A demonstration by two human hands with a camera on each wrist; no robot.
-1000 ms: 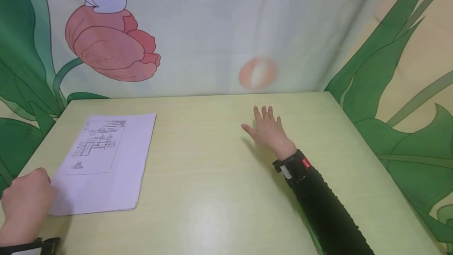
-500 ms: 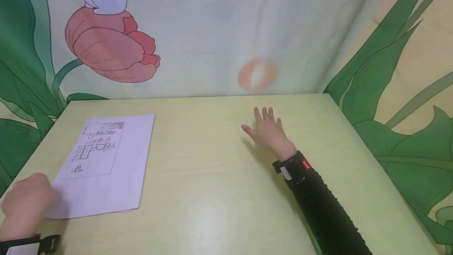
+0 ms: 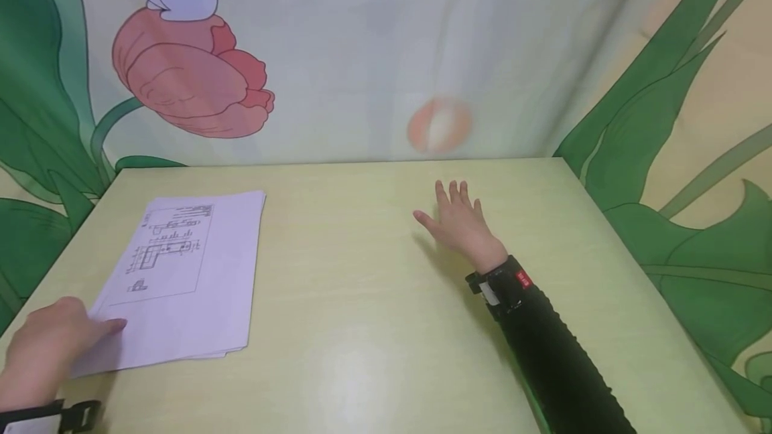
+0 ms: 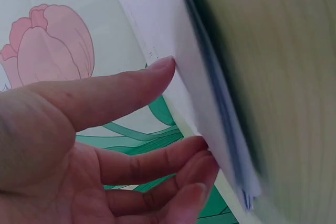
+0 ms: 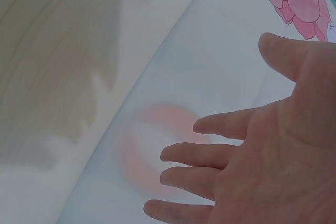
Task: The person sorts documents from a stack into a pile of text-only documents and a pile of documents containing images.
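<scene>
A stack of white paper sheets [image 3: 223, 300] lies at the left of the table, a technical line drawing printed on its top sheet. My left hand [image 3: 51, 343] holds the stack at its near left corner. In the left wrist view the thumb [image 4: 157, 72] lies on the top sheet, and the curled fingers [image 4: 184, 156] meet the edge of the paper [image 4: 194, 72]. My right hand [image 3: 464, 230] is held over the right half of the table, palm down, fingers straight and spread, holding nothing; its palm side shows in the right wrist view.
The pale wood-look table [image 3: 338, 273] ends at a hanging cloth backdrop [image 3: 338, 52] printed with a pink flower, a white animal, a ball and green leaves. A black wristband device [image 3: 500, 286] sits on the right wrist, another band [image 3: 78, 415] on the left.
My left thumb has come out over the top sheet. The stack has shifted slightly, and its lower edges now look less even. My right hand has stayed almost still.
</scene>
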